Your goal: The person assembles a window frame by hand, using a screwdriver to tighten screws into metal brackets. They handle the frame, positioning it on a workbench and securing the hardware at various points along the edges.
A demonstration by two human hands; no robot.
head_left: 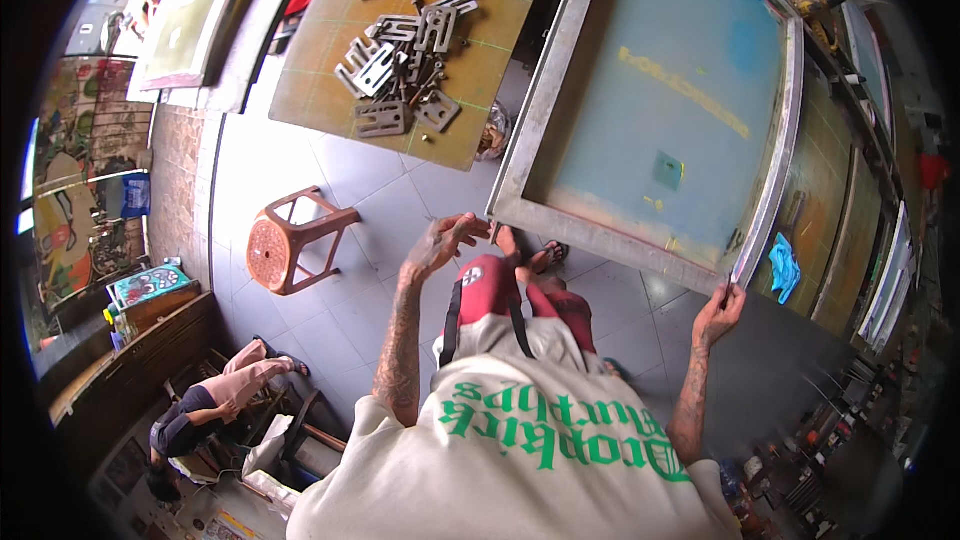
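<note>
The aluminum screen-printing frame (612,241), strung with bluish mesh, lies ahead of the person. At its near left corner, the left hand (449,244) is half open with bent fingers; whether it holds anything small, I cannot tell. The right hand (719,314) has its fingers drawn together against the frame's near right corner; whether it grips the rim is unclear. Left of the frame, slotted metal brackets (385,66) and bolts (424,75) lie heaped on a surface (500,50), with a brown plastic stool (283,246) nearer the person. Right of the frame lies a crumpled blue cloth (784,268).
</note>
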